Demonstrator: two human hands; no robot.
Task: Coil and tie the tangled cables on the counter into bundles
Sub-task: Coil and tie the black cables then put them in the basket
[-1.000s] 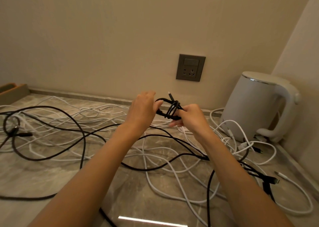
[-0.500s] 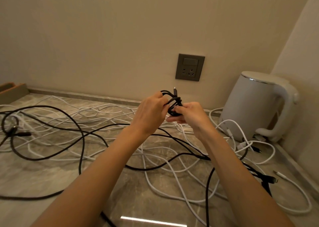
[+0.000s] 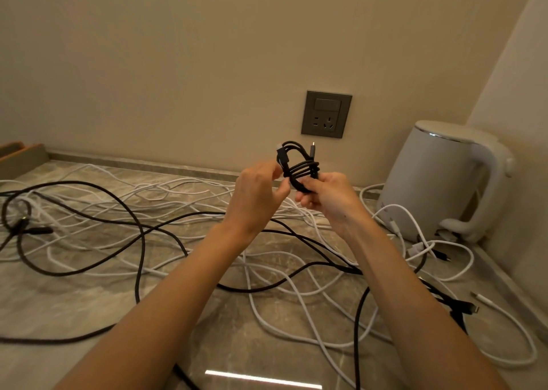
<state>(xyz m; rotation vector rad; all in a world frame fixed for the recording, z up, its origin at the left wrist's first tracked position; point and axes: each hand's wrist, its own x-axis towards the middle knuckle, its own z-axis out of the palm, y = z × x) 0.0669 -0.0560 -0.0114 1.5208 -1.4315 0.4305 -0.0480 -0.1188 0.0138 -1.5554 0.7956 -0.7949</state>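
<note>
Reaching forward above the bench (image 3: 74, 306), both forearms are converging. The left hand (image 3: 256, 195) is pinching the coiled black cable bundle (image 3: 301, 168) (plug tips poking upward), while the right hand (image 3: 330, 201) fingers (image 3: 307, 196) are curling round its lower loops, above the tangled cables (image 3: 137, 286).
</note>
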